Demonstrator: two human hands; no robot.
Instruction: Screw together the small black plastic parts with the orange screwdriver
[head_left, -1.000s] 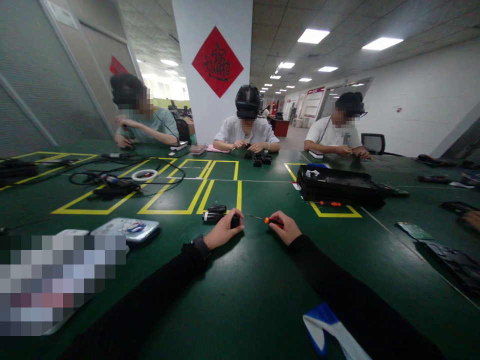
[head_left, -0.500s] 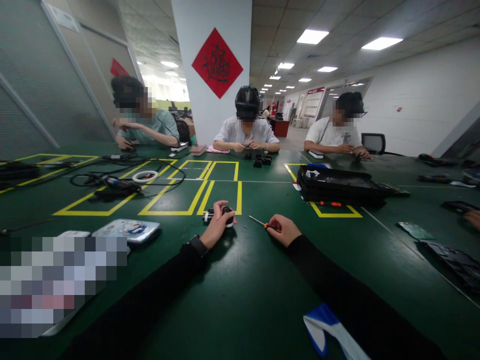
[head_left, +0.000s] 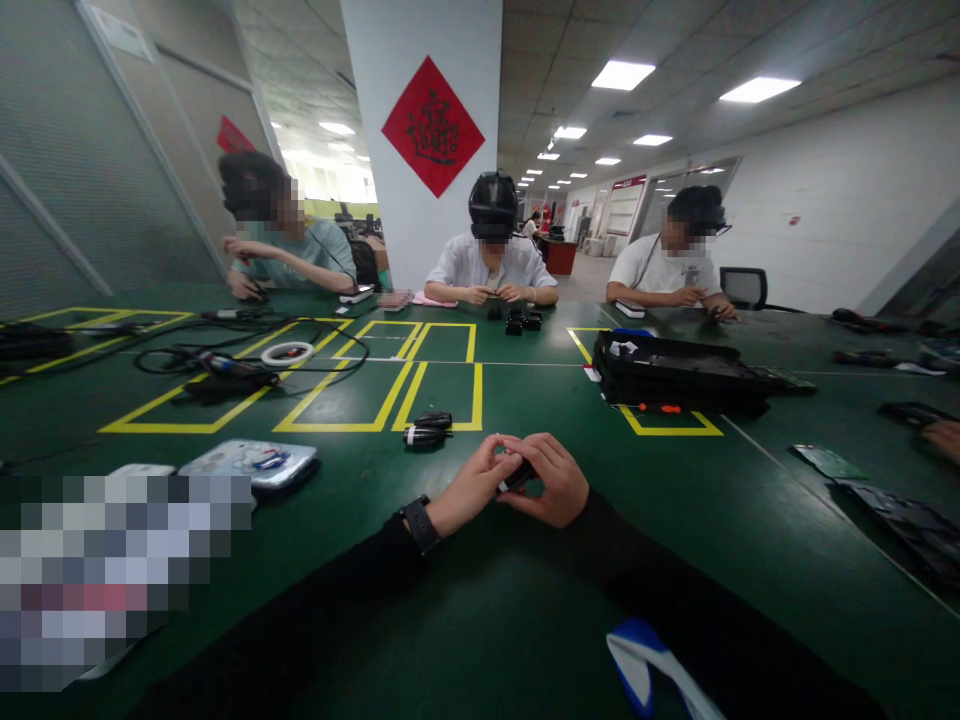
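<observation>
In front of me, above the green table (head_left: 465, 640), my left hand (head_left: 476, 485) and my right hand (head_left: 559, 485) meet with fingers curled round one small black part (head_left: 517, 474). The fingers cover most of it, so its exact kind is unclear. Just beyond my left hand lie black cylindrical pieces (head_left: 427, 432), one with a white band. The screwdriver from the earlier picture does not show now; whether my right hand hides it I cannot tell.
Left are a phone-like case (head_left: 255, 462) and a cable tangle with a white ring (head_left: 287, 354). A black tray (head_left: 675, 365) stands at right, an orange-handled tool (head_left: 660, 408) before it. A blue-white strip (head_left: 637, 650) lies near my right sleeve. Co-workers sit opposite.
My left hand has left the black cylindrical pieces and moved right and nearer. My right hand has shifted slightly left, and both now hold a small black part. The screwdriver has dropped out of sight.
</observation>
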